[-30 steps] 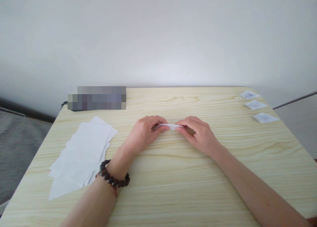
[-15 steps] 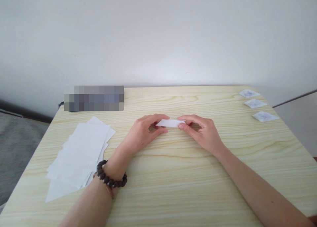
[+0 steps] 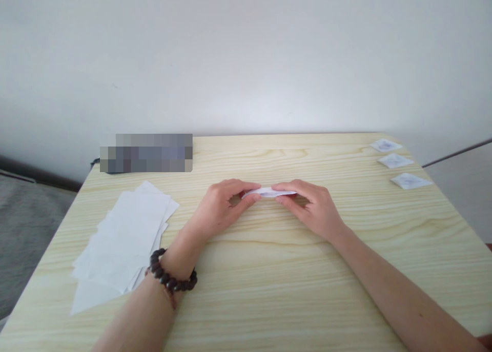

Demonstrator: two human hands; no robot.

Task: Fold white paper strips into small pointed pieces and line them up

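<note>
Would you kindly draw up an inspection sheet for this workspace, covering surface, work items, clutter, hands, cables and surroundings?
Surface: table with pale wood grain.
Work items: folded paper between the hands; white sheets overlapping loosely at left; three folded pieces lined up near the far right edge.
Clutter: pixelated object at the far left, not identifiable.
Left hand: pinching the folded paper's left end; dark bracelet on the wrist.
Right hand: pinching its right end.
Cables: nothing seen for certain; a dark end beside the pixelated object may be a cord or strap.
Surroundings: pale wall behind; grey surface at left.
</note>
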